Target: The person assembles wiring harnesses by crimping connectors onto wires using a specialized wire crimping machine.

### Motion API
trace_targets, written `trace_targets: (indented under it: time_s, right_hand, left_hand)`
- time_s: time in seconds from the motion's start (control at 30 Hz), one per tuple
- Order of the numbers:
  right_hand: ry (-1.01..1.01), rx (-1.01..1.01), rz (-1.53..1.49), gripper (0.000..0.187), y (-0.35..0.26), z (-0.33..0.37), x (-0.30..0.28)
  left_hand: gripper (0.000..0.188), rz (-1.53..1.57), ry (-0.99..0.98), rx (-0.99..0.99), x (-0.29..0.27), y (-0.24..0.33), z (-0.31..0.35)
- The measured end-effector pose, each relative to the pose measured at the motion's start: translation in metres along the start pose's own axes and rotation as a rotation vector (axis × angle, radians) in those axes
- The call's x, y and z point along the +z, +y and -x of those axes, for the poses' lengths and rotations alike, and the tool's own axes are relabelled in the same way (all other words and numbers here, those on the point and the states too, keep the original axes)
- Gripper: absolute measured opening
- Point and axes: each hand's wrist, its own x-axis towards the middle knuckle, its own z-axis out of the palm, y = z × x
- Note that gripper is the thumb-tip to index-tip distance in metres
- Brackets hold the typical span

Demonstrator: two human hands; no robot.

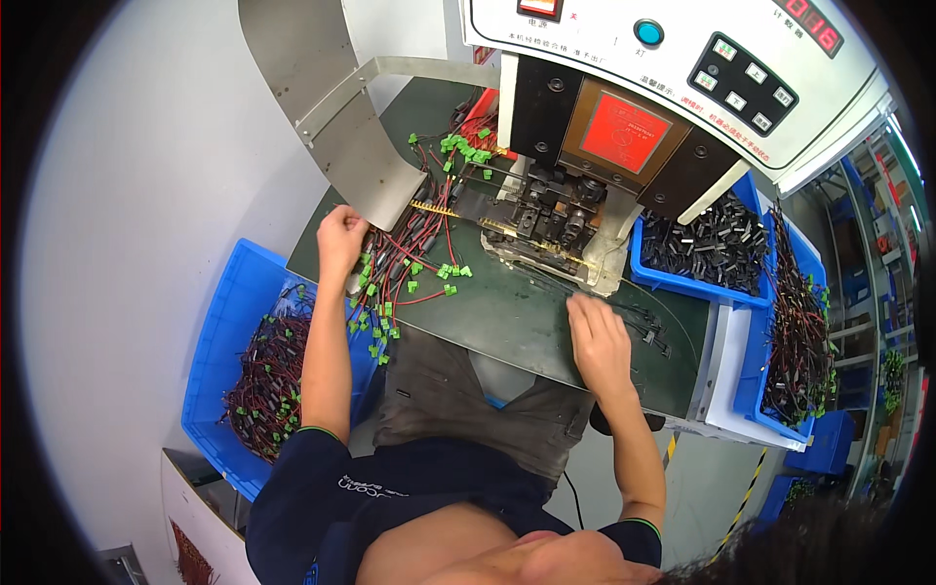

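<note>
The left hand [339, 237], left of frame centre, is closed in a fist on red-and-black wire leads with green connectors [405, 268] piled on the dark green bench [507, 322]. The right hand [599, 336], right of centre, lies palm-down with fingers narrowly spread on thin black wires [643, 322] at the bench edge. The crimping press [556, 219] stands above centre, between both hands. A blue bin [219, 341] of finished leads sits lower left; another blue bin of black connectors [707, 244] sits at right.
</note>
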Motion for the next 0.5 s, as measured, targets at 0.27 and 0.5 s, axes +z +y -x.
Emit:
trace_targets:
  time_s: [0.27,0.5]
  right_hand:
    - [-0.207,-0.045,0.123,0.023,0.007,0.002,0.004]
    - [-0.094,-0.013,-0.019,0.018,0.005,0.007,-0.019]
  left_hand:
    - [0.03,-0.166,0.065,0.157,-0.016,0.013,0.009]
    - [0.023,-0.273,-0.095,-0.083,-0.01,0.027,-0.003]
